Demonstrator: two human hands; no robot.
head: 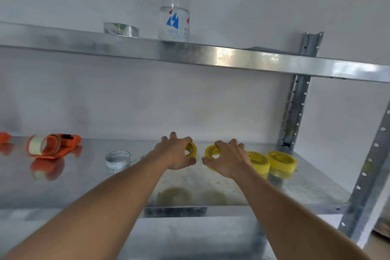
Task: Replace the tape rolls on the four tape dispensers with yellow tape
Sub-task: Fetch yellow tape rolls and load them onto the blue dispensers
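Two yellow rolls in grip: left hand pinches one roll, right hand another. Light, rigid rings (likely); hold across rim and core.

Yellow tape rolls, orange dispenser, silvery mottled shelf, blue-and-red logo on clear bottle.

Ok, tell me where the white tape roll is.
The white roll lies flat on the lower shelf, left of centre, between the orange dispenser and the left hand.
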